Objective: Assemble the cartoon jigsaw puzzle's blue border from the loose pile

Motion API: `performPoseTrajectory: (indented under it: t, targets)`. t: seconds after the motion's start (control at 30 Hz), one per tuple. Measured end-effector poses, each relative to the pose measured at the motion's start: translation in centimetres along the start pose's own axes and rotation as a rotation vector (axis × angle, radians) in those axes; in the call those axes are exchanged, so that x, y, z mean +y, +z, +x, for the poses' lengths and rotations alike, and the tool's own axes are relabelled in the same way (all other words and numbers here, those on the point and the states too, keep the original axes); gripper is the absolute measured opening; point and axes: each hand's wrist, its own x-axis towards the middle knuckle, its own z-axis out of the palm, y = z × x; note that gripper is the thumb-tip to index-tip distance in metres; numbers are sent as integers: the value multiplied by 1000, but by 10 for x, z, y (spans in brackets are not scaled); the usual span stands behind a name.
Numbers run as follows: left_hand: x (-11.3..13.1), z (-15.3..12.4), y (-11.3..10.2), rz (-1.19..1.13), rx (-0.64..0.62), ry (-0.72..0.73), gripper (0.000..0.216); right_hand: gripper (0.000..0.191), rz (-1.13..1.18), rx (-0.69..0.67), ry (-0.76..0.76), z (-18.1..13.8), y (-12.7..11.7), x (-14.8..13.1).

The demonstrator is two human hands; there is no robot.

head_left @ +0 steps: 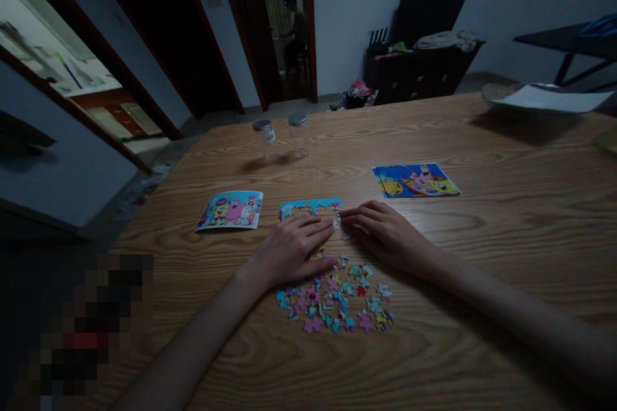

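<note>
A partly assembled jigsaw puzzle (311,203) with a light blue top edge lies flat on the wooden table. Across its lower part rests my left hand (296,247), palm down, fingers stretched out, hiding much of the picture. My right hand (385,231) comes in from the right, its fingers close together and bent slightly. Its fingertips are on a small puzzle piece (339,212) at the puzzle's right edge; the thumb is mostly hidden. Nearer to me, below my left hand, spreads a pile of loose puzzle pieces (337,302) in pink, blue, yellow and red.
A cartoon picture card (231,210) lies left of the puzzle, and another card (417,180) lies to the right. Two clear jars with metal lids, a left jar (268,141) and a right jar (299,135), stand behind. Paper (554,99) rests on a bowl far right.
</note>
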Motion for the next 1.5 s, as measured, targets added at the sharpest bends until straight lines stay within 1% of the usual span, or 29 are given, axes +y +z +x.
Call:
performPoseTrajectory:
  t: [0.27,0.43,0.6,0.87,1.1,1.23,1.4,1.5]
  targets:
    - [0,-1,-1,10,10,11,60,29,4,-7,-4,0,1,1]
    - [2,0,-1,23,-20,-5,62,30,4,-14,1,-1,0,0]
    - [2,0,0,28,-21,-12,63,32,2,-9,-5,-1,0,1]
    - [2,0,0,25,-10,-1,62,26,-6,-13,-6,-1,2,2]
    - [3,0,-1,38,-25,-18,62,28,-10,-17,-8,-1,1,2]
    - [2,0,0,37,-19,-12,62,28,34,-4,-12,0,-3,-1]
    - [1,0,0,28,-13,-2,63,21,70,-76,-29,1,-12,-8]
    - [1,0,-1,24,-22,-7,63,19,92,-78,-23,2,-14,-8]
